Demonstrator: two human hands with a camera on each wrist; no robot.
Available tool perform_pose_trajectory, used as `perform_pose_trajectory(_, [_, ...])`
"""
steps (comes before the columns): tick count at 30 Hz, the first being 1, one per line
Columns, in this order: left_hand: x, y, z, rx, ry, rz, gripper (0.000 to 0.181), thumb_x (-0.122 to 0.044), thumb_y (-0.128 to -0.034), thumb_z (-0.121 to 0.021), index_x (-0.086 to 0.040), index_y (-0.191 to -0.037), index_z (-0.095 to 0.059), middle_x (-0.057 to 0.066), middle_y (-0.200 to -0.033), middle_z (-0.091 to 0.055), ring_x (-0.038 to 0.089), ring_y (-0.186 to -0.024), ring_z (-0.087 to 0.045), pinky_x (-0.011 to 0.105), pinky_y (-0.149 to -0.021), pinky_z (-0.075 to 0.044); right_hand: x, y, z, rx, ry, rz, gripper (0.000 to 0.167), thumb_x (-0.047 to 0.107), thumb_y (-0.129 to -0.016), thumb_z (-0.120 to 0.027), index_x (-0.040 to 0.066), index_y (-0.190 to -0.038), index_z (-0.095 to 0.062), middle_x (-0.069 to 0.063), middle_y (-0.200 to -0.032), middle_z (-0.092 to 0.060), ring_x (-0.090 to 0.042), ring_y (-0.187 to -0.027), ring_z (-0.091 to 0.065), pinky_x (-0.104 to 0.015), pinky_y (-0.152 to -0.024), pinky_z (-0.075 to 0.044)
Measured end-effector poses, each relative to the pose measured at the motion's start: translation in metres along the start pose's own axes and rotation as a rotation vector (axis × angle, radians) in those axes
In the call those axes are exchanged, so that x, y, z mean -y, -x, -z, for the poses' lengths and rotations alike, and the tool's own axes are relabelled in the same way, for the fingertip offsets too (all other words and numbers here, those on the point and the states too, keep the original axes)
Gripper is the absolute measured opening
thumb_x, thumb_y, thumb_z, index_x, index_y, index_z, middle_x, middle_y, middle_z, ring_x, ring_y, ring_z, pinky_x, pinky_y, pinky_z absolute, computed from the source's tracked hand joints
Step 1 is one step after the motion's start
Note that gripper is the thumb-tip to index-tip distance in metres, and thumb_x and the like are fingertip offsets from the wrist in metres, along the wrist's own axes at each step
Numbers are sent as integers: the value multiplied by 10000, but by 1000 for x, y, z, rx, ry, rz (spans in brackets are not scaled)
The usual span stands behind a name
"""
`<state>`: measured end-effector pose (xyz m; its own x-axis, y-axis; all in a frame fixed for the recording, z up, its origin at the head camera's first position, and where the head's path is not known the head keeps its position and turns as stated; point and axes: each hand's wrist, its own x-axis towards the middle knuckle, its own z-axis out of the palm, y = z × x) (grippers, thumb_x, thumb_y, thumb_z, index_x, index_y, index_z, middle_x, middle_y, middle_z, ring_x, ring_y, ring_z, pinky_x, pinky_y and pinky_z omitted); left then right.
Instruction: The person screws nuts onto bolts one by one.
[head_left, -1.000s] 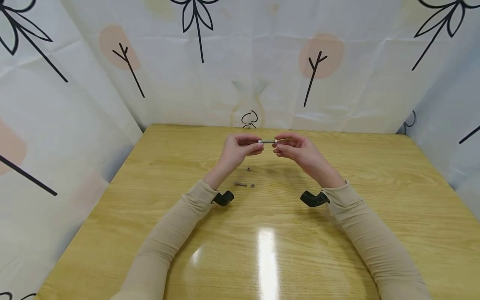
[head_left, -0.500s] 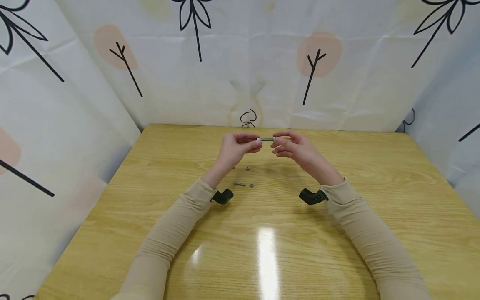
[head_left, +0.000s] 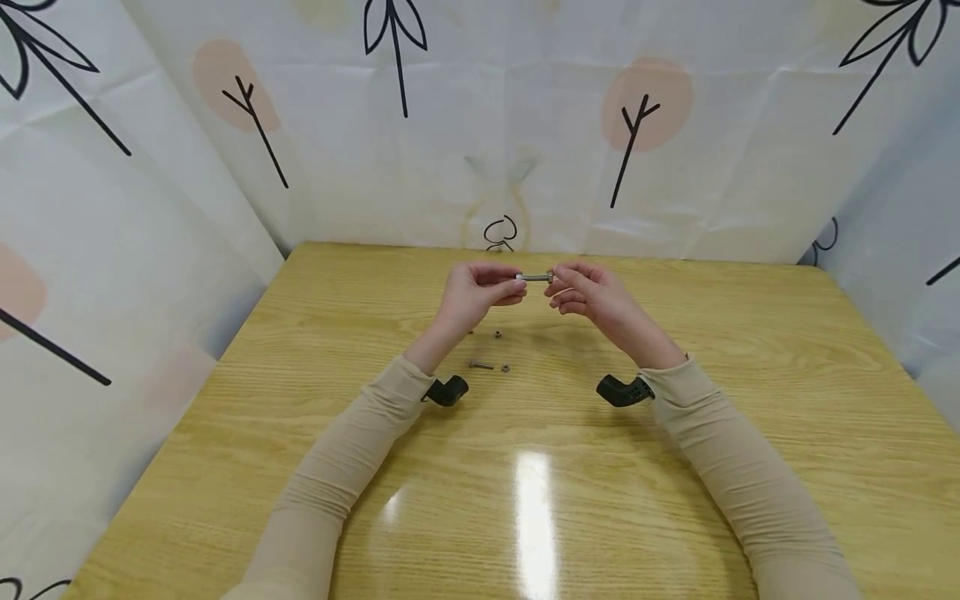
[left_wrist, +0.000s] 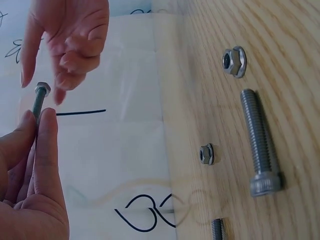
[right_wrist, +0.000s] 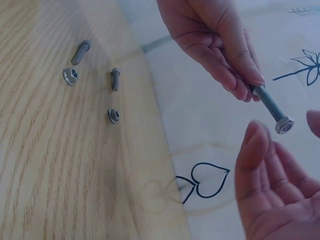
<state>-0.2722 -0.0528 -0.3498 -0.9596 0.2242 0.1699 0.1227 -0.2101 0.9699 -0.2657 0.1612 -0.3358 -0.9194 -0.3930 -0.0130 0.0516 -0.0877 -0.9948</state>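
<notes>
We see the held bolt (head_left: 535,277) between the left grip (head_left: 480,292) and the right grip (head_left: 592,293), with its head end in the left one. The end nut (right_wrist: 285,125) sits on its other end, just beside the right grip. The worktop (head_left: 600,517) is under both grips. On it, below the left grip and left of the right one, we find the near bolt (head_left: 482,366), with the near nut (head_left: 506,368) to its right. Farther from us lie the far nut (head_left: 498,335) and, left of it, the far bolt (right_wrist: 115,80). A cloth (head_left: 570,167) hangs behind the grips, past the worktop.
</notes>
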Motion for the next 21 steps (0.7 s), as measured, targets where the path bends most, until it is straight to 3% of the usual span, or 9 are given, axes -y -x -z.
perform_pose_trajectory(3, [0, 1, 1, -4, 1, 4, 208, 44, -836, -703, 126, -1024, -668, 209, -893, -694, 264, -800, -706, 384, -770, -599, -1, 1, 1, 18, -55, 49, 319, 82, -968, -580, -43, -1251, -504, -89, -958, -643, -182, -824, -647, -275, -764, -579])
perform_pose_trajectory(6, [-1, 1, 1, -2, 0, 4, 236, 44, -836, -704, 151, -1040, -651, 209, -890, -694, 265, -799, -706, 382, -770, -599, -1, 1, 1, 32, -66, 74, 300, 17, -945, -592, -63, -1228, -532, -88, -942, -659, -181, -827, -655, -278, -771, -582])
perform_pose_trajectory(9, [-2, 1, 0, -2, -2, 0, 251, 53, -834, -701, 172, -1046, -637, 206, -878, -695, 260, -785, -707, 385, -764, -600, -2, -1, 0, 24, -24, 56, 226, 93, -952, -607, -58, -1120, -588, -89, -896, -657, -172, -785, -643, -258, -703, -578])
perform_pose_trajectory(13, [-1, 1, 0, 0, -6, 0, 215, 61, -834, -699, 151, -1025, -656, 208, -872, -695, 260, -776, -706, 389, -763, -601, -3, -2, -1, 15, 17, -25, 334, 261, -987, -559, -69, -1033, -586, -99, -871, -638, -167, -744, -621, -247, -633, -560])
perform_pose_trajectory(17, [1, 3, 1, -3, -11, -5, 176, 59, -837, -696, 122, -1000, -675, 204, -874, -694, 259, -781, -706, 388, -764, -601, -3, -1, -2, 15, -14, -52, 441, 296, -1021, -484, -120, -1168, -489, -110, -916, -630, -172, -783, -639, -266, -719, -583])
perform_pose_trajectory(21, [1, 3, 1, -5, -15, -7, 183, 58, -839, -693, 134, -1004, -668, 211, -879, -692, 262, -788, -705, 389, -763, -601, -5, -1, 0, 16, -67, -4, 357, 155, -994, -549, -64, -1267, -481, -119, -986, -645, -191, -841, -660, -290, -807, -581])
